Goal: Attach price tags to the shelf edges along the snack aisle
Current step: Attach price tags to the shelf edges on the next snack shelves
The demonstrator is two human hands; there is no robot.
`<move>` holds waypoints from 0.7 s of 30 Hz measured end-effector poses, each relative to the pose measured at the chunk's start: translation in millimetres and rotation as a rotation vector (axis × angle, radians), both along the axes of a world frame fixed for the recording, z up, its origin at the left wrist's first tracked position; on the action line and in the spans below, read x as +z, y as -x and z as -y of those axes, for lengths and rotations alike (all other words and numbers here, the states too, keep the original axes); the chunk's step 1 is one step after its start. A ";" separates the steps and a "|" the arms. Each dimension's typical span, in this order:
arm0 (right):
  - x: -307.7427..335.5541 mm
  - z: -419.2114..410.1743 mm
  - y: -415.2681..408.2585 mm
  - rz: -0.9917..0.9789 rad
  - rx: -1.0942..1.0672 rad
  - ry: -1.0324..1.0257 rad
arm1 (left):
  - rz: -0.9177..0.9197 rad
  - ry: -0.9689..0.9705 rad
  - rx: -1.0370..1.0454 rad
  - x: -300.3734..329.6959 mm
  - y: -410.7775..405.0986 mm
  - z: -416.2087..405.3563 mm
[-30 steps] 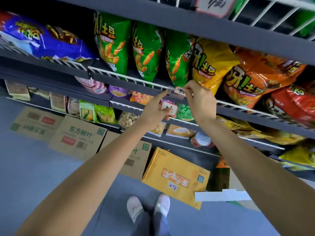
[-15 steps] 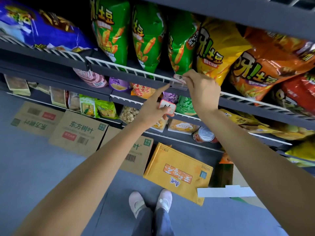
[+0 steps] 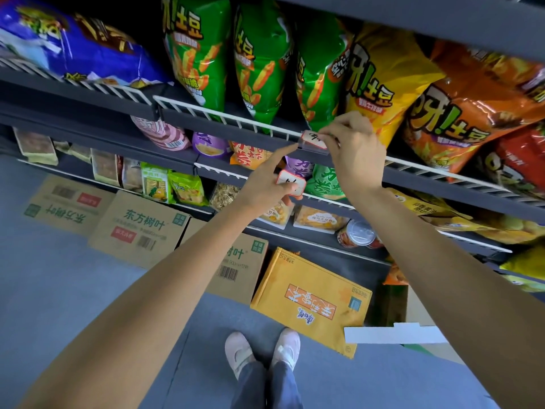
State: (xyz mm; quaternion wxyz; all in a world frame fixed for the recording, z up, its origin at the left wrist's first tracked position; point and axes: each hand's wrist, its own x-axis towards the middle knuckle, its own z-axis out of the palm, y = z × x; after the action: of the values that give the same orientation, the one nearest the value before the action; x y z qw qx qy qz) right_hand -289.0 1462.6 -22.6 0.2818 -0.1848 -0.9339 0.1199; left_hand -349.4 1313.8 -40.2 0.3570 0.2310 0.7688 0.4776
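Note:
A white price tag with a red border (image 3: 313, 139) sits in a clear holder on the white wire rail of the dark shelf edge (image 3: 224, 128). My right hand (image 3: 352, 154) pinches the tag's right end against the rail, below the green and yellow snack bags. My left hand (image 3: 265, 184) holds a second red-bordered price tag (image 3: 290, 184) under its thumb, while its index finger points up to the left end of the clipped tag.
Green snack bags (image 3: 259, 63), a yellow one (image 3: 380, 81) and orange ones (image 3: 472, 113) hang over the rail. A lower shelf (image 3: 324, 199) holds small packets and a can (image 3: 358, 233). Cardboard boxes (image 3: 141, 228) and a yellow box (image 3: 309, 299) lie on the floor by my shoes.
The view has tilted down slightly, so the shelves sit higher in frame. Both hands stay at the rail; the tag now shows more fully between the right fingers and the left index tip.

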 end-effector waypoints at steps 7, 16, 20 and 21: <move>2.2 1.8 2.7 -0.012 0.006 0.156 | -0.048 0.038 -0.031 -3.2 3.5 3.7; 15.2 2.4 -10.0 0.128 0.129 0.430 | -0.081 0.044 -0.044 -5.6 8.0 3.1; 15.2 2.1 -5.0 0.051 0.018 0.252 | -0.094 0.065 -0.042 -4.0 9.1 4.2; 13.8 3.2 -3.3 0.020 0.006 0.241 | -0.093 0.067 -0.043 -4.2 9.1 4.4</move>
State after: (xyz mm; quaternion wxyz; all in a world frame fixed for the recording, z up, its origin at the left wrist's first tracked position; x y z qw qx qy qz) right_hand -285.7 1459.4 -8.8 0.2477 -0.2157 -0.9160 0.2303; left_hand -358.5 1309.4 -44.4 0.3385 0.2574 0.7951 0.4324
